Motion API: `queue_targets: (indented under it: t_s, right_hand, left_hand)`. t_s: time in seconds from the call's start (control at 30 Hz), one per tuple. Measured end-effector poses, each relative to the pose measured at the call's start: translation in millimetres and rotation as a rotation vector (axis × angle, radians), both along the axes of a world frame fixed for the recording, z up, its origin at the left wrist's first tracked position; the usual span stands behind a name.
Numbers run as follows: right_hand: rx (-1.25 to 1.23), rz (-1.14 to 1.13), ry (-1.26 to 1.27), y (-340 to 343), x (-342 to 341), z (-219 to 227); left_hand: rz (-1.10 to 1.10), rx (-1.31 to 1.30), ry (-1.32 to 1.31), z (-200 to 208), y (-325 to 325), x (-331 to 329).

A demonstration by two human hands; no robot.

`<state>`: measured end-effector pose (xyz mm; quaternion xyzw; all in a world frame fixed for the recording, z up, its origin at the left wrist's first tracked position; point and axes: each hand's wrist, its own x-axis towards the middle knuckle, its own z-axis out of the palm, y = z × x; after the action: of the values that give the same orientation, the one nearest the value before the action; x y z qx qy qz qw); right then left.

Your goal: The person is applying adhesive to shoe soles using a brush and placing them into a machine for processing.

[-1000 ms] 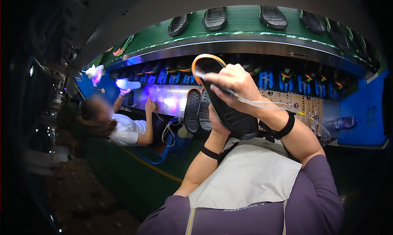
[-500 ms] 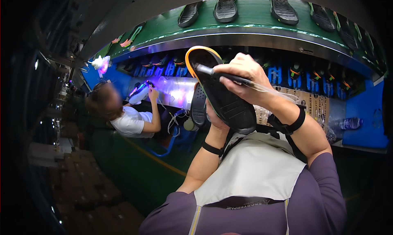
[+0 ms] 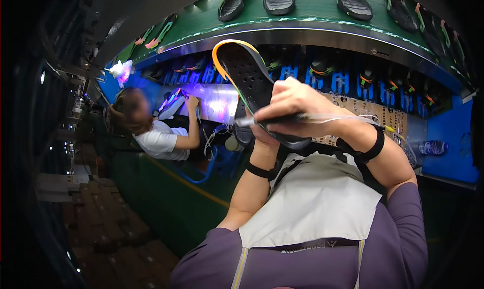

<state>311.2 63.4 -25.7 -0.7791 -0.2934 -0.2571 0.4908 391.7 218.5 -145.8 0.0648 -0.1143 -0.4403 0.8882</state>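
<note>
Overhead in view, a green belt [image 3: 317, 6] runs across the top, carrying a row of dark soles [image 3: 354, 4]. Below it, a metal bench [image 3: 222, 100] stretches along, with blue racks [image 3: 290, 76] lined up behind. At the left, a co-worker [image 3: 164, 140] in a white top handles a pale shoe part. A brown patterned sheet [image 3: 363, 106] lies on the bench to the right. Raised slantwise in front of the bench is a black sole [image 3: 242, 67] edged in orange and green, its rounded, holed end pointing up. The left hand [image 3: 264, 135] holds its lower part from behind; those fingers are mostly hidden, so their exact spread cannot be told. The right hand [image 3: 292, 103] is closed around a slim dark tool [image 3: 245, 121], whose pale tip lies over the sole's lower edge; whether they touch is unclear. Well to the right lies a clear bottle [image 3: 433, 147]. Thinnest of all, a translucent tube [image 3: 322, 117] runs over the right wrist.
</note>
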Motion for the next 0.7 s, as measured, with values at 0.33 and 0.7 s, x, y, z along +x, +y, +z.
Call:
queue_targets:
  t_s: [0.33, 0.7]
  right_hand:
    - [-0.242, -0.348, -0.037, -9.4, -9.6, 2.0]
    - [-0.325, -0.043, 0.018, -5.0, -16.9, 2.0]
  left_hand:
    - [0.087, 0.143, -0.071, 11.6, 3.4, 14.7]
    - [0.05, -0.075, -0.189, 26.9, -3.9, 43.4]
